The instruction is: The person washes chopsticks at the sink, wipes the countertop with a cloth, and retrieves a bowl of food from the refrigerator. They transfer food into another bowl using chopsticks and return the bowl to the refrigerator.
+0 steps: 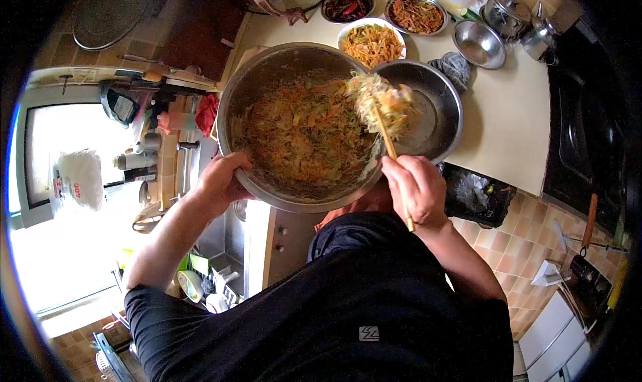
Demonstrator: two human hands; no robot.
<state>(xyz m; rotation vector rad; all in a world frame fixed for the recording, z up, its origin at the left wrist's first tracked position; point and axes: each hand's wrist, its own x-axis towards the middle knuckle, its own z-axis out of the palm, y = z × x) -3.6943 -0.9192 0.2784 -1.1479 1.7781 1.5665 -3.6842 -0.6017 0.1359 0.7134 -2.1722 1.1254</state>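
Note:
My left hand [229, 181] grips the lower left rim of a large steel bowl [251, 64], its thumb over the edge. Shredded vegetables [301, 134] cover the inside of that bowl. In my right hand [420, 191] are wooden chopsticks [386, 133], with a clump of shredded food [381, 104] at their tips. The clump is over the right rim of the large bowl and the left part of a smaller steel bowl [438, 108]. What shows of the smaller bowl's inside is bare metal.
Behind the bowls stand a white plate of shredded food [372, 44], two metal plates [416, 14] [346, 6], a small steel bowl [479, 44] and a grey cloth [452, 71]. A black bin [476, 193] is below the counter; a stove [582, 128] is at right.

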